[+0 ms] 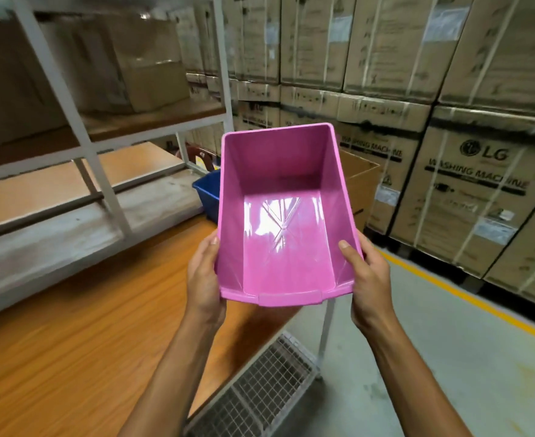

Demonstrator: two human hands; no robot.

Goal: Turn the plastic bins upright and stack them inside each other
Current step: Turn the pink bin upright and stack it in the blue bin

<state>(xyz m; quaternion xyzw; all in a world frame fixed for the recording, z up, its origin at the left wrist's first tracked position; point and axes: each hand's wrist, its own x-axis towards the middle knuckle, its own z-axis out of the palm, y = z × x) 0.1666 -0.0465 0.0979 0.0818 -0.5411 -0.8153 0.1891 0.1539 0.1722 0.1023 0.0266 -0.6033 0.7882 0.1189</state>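
A pink plastic bin (283,222) is held in the air above the table's right end, its open side facing me and its low front lip nearest. My left hand (204,275) grips its left wall, thumb on the rim. On the right wall sits my right hand (370,275), thumb inside the rim. Behind the pink bin, a blue bin (207,192) rests on the table, mostly hidden, open side up as far as I can tell.
The wooden table (80,342) spans the lower left, with a white metal shelf frame (102,171) on its far side. Stacked cardboard washing machine boxes (468,190) line the right. A wire mesh rack (259,389) sits below the table edge. A yellow floor line (468,298) crosses the concrete.
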